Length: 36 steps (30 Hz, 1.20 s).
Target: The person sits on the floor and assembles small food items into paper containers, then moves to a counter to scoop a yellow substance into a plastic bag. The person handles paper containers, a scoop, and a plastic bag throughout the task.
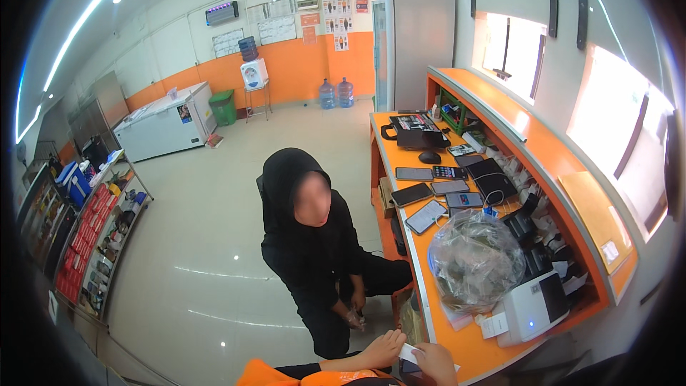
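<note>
Fingers of your left hand (384,348) are lying close together at the left end of a white paper (408,354); whether they are pinching it, you cannot tell from this view. Your right hand (436,362) is gripping the paper from the right, thumb and fingers clamped on it, so the paper is sitting between your two sets of fingers.

Going left to right, red bins (80,243) are standing far to the left of your fingers. Well beyond your fingers on that side, a freezer (161,127), a green bin (223,109) and a dispenser (254,75) are lining up. Nearer, a person in black (304,264) is sitting just ahead and left of your fingers. Bottles (336,94) and a fridge (421,36) are standing far ahead of them.

To the right of your fingers, an orange counter (477,357) is running forward. Phones (426,217) are lying on it ahead of your fingers, a clear bag (476,261) is resting nearer, and a printer (529,309) is standing to their right, its blue light glowing.
</note>
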Each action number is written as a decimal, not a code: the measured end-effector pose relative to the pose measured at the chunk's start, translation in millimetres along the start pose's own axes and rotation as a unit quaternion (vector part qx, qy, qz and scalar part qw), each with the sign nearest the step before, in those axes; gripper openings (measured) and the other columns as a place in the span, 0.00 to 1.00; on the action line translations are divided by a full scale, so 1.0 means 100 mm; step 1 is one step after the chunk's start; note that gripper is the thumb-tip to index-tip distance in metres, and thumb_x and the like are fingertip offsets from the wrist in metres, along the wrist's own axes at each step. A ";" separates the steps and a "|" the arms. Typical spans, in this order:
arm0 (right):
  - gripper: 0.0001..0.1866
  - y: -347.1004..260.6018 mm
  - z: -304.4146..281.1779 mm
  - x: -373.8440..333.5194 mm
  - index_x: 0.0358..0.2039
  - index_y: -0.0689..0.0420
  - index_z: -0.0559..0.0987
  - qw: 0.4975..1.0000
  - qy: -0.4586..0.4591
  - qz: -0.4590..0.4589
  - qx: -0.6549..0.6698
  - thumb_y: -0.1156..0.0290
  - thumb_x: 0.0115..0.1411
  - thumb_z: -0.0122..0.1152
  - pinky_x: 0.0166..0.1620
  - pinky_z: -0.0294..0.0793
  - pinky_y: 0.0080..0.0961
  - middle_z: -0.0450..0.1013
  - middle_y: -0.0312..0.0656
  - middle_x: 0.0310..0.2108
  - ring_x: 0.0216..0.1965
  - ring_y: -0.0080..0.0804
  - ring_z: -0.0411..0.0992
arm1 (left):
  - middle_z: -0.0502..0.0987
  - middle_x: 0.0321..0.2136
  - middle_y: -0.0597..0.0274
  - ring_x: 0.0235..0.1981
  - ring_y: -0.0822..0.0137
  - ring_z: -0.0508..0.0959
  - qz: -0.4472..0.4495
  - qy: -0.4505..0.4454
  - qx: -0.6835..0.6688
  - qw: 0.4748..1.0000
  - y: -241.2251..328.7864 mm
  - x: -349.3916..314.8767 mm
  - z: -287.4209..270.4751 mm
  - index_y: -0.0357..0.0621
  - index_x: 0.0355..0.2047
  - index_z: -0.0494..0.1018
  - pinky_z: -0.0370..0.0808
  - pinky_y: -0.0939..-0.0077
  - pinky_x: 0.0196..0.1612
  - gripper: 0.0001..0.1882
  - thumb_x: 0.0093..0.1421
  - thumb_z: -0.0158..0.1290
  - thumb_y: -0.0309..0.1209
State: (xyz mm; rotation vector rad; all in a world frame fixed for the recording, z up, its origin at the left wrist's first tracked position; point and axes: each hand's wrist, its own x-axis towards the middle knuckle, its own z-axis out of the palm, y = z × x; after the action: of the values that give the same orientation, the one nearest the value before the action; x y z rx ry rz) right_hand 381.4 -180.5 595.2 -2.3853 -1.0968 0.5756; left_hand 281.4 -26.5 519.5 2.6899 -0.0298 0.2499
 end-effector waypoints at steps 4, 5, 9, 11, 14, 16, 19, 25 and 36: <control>0.12 0.27 0.03 0.00 0.32 0.51 0.84 0.997 0.001 0.063 0.045 0.58 0.53 0.61 0.37 0.75 0.35 0.78 0.47 0.27 0.31 0.44 0.77 | 0.65 0.32 0.51 0.36 0.54 0.70 -0.018 0.024 -0.009 1.000 -0.22 -0.13 0.34 0.36 0.34 0.61 0.72 0.68 0.34 0.16 0.45 0.52 0.25; 0.12 0.28 0.00 0.00 0.31 0.50 0.84 0.995 -0.006 0.078 0.057 0.58 0.52 0.61 0.37 0.75 0.34 0.78 0.46 0.27 0.31 0.43 0.77 | 0.65 0.31 0.50 0.35 0.53 0.70 -0.038 0.026 -0.020 0.999 -0.28 -0.18 0.43 0.36 0.34 0.62 0.72 0.68 0.34 0.15 0.45 0.51 0.25; 0.09 0.23 -0.03 0.08 0.30 0.53 0.84 0.989 -0.028 0.081 0.117 0.65 0.50 0.63 0.34 0.75 0.30 0.78 0.45 0.25 0.28 0.37 0.78 | 0.65 0.30 0.51 0.33 0.53 0.70 -0.091 0.035 0.020 0.995 -0.51 -0.49 0.49 0.36 0.32 0.62 0.72 0.67 0.33 0.14 0.44 0.49 0.23; 0.08 0.13 -0.04 0.13 0.29 0.55 0.84 0.991 -0.031 0.067 0.108 0.67 0.50 0.63 0.34 0.75 0.29 0.78 0.45 0.24 0.27 0.36 0.78 | 0.65 0.29 0.51 0.31 0.52 0.70 -0.114 0.049 0.007 0.992 -0.59 -0.66 0.44 0.36 0.32 0.61 0.72 0.64 0.33 0.14 0.43 0.49 0.23; 0.08 0.21 0.12 0.24 0.29 0.58 0.83 0.992 0.018 0.026 0.122 0.68 0.50 0.63 0.33 0.75 0.28 0.77 0.46 0.22 0.27 0.35 0.78 | 0.70 0.32 0.44 0.36 0.47 0.72 -0.201 0.008 -0.011 0.980 -0.80 -0.95 0.47 0.34 0.32 0.66 0.73 0.59 0.36 0.11 0.46 0.49 0.24; 0.08 0.30 0.19 0.29 0.29 0.60 0.83 0.988 0.063 0.032 0.136 0.69 0.51 0.62 0.32 0.75 0.29 0.77 0.47 0.21 0.26 0.36 0.78 | 0.72 0.36 0.39 0.39 0.44 0.73 -0.364 -0.023 -0.127 0.922 -1.19 -1.37 0.59 0.34 0.33 0.69 0.73 0.56 0.39 0.10 0.51 0.47 0.26; 0.09 0.45 0.17 0.40 0.28 0.62 0.81 0.980 0.107 0.073 0.152 0.69 0.50 0.63 0.30 0.74 0.30 0.75 0.48 0.20 0.26 0.38 0.77 | 0.75 0.33 0.43 0.36 0.46 0.76 -0.472 0.170 -0.106 0.858 -1.89 -2.52 0.85 0.36 0.38 0.73 0.73 0.56 0.38 0.15 0.59 0.41 0.34; 0.10 1.44 0.71 0.46 0.21 0.65 0.76 0.977 0.125 0.171 -0.012 0.70 0.45 0.62 0.29 0.71 0.37 0.73 0.53 0.20 0.25 0.47 0.75 | 0.62 0.12 0.70 0.13 0.73 0.66 -0.488 0.527 -0.375 0.585 -3.23 -3.52 -1.23 0.50 0.23 0.67 0.63 0.73 0.16 0.18 0.65 0.41 0.45; 0.13 1.20 1.00 0.39 0.24 0.61 0.69 0.874 0.430 0.218 0.050 0.65 0.58 0.52 0.28 0.66 0.41 0.70 0.48 0.20 0.25 0.48 0.71 | 0.76 0.28 0.44 0.23 0.52 0.79 -0.584 0.430 0.008 0.688 -3.73 -3.37 -5.14 0.31 0.65 0.35 0.79 0.66 0.20 0.42 0.55 0.42 0.32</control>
State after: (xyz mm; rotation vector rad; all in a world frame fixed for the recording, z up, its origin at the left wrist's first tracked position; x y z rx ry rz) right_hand 422.3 -197.4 439.6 -2.3684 -0.1331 -0.3101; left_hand -115.4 524.1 758.0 1.7834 1.8301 0.9869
